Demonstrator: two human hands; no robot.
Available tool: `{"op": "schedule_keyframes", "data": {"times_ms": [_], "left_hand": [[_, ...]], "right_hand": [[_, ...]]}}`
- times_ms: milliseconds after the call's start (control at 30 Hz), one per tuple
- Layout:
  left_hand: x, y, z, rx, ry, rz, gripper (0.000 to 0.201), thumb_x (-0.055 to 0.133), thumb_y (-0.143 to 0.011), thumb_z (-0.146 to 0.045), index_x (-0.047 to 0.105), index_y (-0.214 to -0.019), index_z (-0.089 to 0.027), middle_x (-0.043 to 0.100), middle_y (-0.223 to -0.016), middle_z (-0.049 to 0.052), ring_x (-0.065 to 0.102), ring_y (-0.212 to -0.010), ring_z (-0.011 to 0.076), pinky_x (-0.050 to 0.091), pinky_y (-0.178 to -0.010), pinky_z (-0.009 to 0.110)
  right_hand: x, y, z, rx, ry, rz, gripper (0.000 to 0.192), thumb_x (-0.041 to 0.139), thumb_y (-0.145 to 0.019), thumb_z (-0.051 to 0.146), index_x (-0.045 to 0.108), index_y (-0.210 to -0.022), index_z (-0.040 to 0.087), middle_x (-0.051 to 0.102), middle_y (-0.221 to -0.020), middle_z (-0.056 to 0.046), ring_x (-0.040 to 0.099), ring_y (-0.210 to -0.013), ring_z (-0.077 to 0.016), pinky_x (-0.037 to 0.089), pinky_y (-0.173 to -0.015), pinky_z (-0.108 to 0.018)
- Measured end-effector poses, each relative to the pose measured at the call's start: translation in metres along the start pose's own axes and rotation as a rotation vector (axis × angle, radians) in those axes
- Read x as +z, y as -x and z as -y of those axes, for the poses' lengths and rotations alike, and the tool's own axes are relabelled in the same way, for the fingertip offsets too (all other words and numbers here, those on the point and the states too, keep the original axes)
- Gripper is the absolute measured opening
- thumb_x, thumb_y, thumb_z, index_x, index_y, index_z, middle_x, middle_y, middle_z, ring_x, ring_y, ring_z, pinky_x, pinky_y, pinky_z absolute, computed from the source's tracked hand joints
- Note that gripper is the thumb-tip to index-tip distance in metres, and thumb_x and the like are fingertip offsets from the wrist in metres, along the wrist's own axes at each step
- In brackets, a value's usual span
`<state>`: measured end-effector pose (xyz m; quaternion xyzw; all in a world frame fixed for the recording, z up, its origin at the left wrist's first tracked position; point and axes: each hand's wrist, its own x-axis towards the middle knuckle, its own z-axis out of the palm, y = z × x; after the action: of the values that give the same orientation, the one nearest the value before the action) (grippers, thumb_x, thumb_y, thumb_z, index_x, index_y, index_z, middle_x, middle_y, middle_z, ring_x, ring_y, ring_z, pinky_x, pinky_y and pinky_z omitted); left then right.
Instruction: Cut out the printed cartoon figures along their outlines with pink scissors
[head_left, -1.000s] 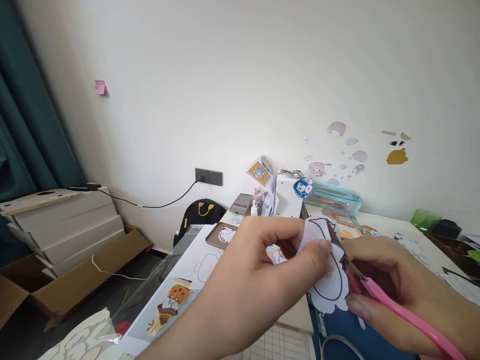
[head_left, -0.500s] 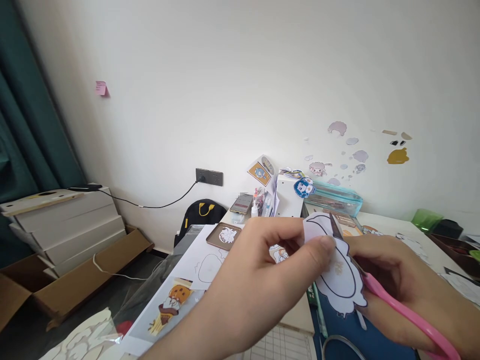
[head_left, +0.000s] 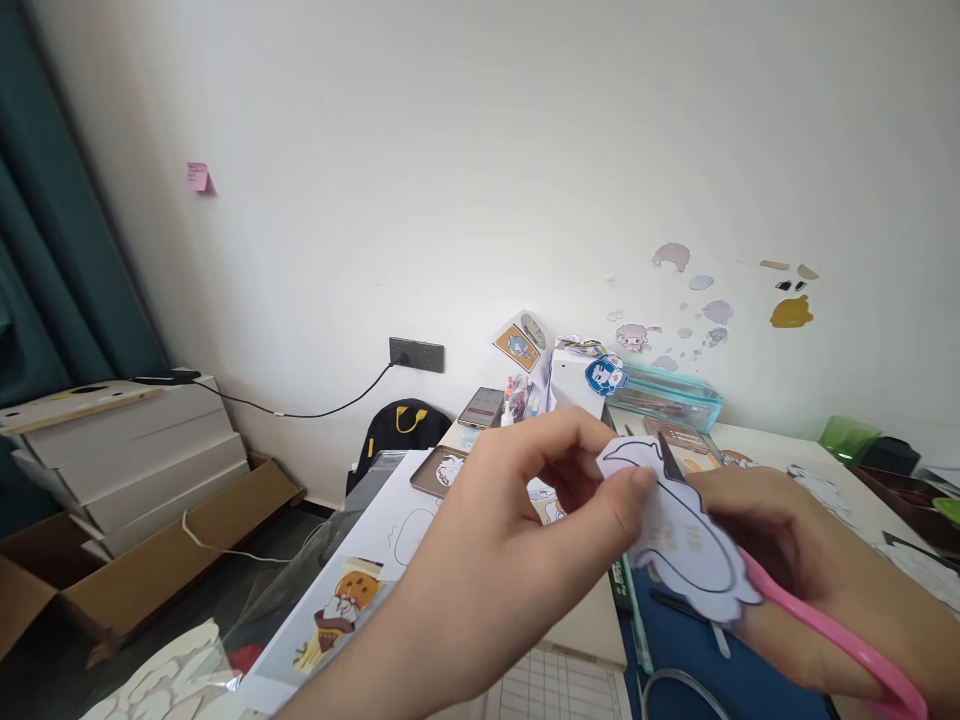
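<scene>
No writing can be read on any label; one white desk (head_left: 757, 440) is seen, strewn with printed cartoon sheets; two hands are counted; the left hand (head_left: 525, 540) is closed in a pinch on one paper cutout (head_left: 686, 535), held above the desk's blue mat (head_left: 697, 665); the right hand (head_left: 810, 580) is wrapped round one pair of pink scissors (head_left: 817, 625), blades at the cutout's upper edge; one pink sticky note (head_left: 198, 177) is stuck on the wall.

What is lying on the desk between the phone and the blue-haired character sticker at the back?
In the head view, between the phone and the blue-haired sticker stand small bottles and upright printed cards, too small to tell apart.
</scene>
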<state>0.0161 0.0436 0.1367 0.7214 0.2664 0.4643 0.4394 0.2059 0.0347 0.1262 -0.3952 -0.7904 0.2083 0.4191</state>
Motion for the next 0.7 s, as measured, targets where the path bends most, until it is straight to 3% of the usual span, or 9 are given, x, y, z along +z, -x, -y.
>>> {"op": "schedule_keyframes", "data": {"times_ms": [100,167,267,433,500,567,633,700], "left_hand": [[0.0,0.002,0.0,-0.037,0.053,0.019,0.016,0.059,-0.09,-0.027,0.06,-0.075,-0.019,0.056,-0.07,-0.002,0.05,-0.069,0.0116,0.04,-0.062,0.023],[0.0,0.002,-0.001,-0.049,0.081,0.019,0.016,0.059,-0.089,-0.027,0.062,-0.075,-0.019,0.057,-0.07,-0.002,0.05,-0.069,0.0116,0.04,-0.062,0.023],[0.0,0.001,-0.001,-0.063,0.085,0.013,0.02,0.059,-0.089,-0.03,0.064,-0.074,-0.019,0.06,-0.07,-0.001,0.052,-0.069,0.0124,0.041,-0.064,0.024],[0.003,0.0,-0.004,-0.081,0.081,-0.041,0.019,0.064,-0.084,-0.03,0.068,-0.07,-0.017,0.062,-0.065,0.0,0.054,-0.065,0.0135,0.042,-0.06,0.025],[0.004,-0.003,-0.005,-0.086,0.085,-0.063,0.019,0.067,-0.081,-0.032,0.069,-0.069,-0.016,0.063,-0.062,0.001,0.056,-0.064,0.015,0.044,-0.06,0.025],[0.005,-0.006,-0.008,-0.089,0.096,-0.075,0.02,0.069,-0.078,-0.034,0.07,-0.07,-0.016,0.063,-0.059,0.002,0.058,-0.064,0.0163,0.045,-0.058,0.026],[0.006,-0.009,-0.01,-0.093,0.106,-0.08,0.021,0.07,-0.078,-0.036,0.07,-0.072,-0.016,0.063,-0.057,0.002,0.059,-0.064,0.017,0.046,-0.058,0.026],[0.006,-0.011,-0.011,-0.098,0.112,-0.083,0.022,0.07,-0.078,-0.037,0.071,-0.072,-0.016,0.063,-0.056,0.002,0.06,-0.064,0.0173,0.046,-0.058,0.026]], "right_hand": [[0.001,0.004,-0.005,-0.057,-0.09,0.023,0.028,0.053,-0.054,0.01,0.064,-0.068,0.032,0.055,-0.049,0.007,0.048,-0.04,-0.0153,0.041,-0.034,-0.023],[0.001,0.009,-0.01,-0.063,-0.144,-0.027,0.039,0.055,-0.053,0.008,0.066,-0.078,0.036,0.058,-0.052,0.008,0.053,-0.042,-0.0159,0.045,-0.036,-0.022],[0.001,0.016,-0.019,-0.043,-0.177,-0.099,0.041,0.057,-0.052,0.006,0.067,-0.075,0.039,0.061,-0.055,0.008,0.055,-0.044,-0.0162,0.046,-0.037,-0.022],[-0.001,0.02,-0.017,0.056,-0.304,0.009,0.061,0.056,-0.048,0.001,0.069,-0.087,0.046,0.069,-0.063,0.009,0.064,-0.05,-0.0181,0.052,-0.042,-0.024],[0.0,0.019,-0.012,0.081,-0.282,0.005,0.055,0.055,-0.047,0.003,0.069,-0.08,0.045,0.066,-0.056,0.009,0.062,-0.046,-0.0178,0.05,-0.04,-0.024],[0.004,0.019,-0.005,0.135,-0.238,-0.093,0.042,0.056,-0.05,0.009,0.068,-0.07,0.044,0.065,-0.053,0.009,0.06,-0.044,-0.0174,0.049,-0.039,-0.024],[0.007,0.018,0.0,0.184,-0.219,-0.186,0.037,0.056,-0.051,0.013,0.067,-0.067,0.044,0.065,-0.053,0.009,0.062,-0.045,-0.017,0.05,-0.04,-0.024],[0.008,0.017,0.001,0.19,-0.21,-0.191,0.039,0.057,-0.051,0.012,0.068,-0.069,0.044,0.066,-0.053,0.009,0.063,-0.044,-0.0171,0.051,-0.041,-0.024]]}}
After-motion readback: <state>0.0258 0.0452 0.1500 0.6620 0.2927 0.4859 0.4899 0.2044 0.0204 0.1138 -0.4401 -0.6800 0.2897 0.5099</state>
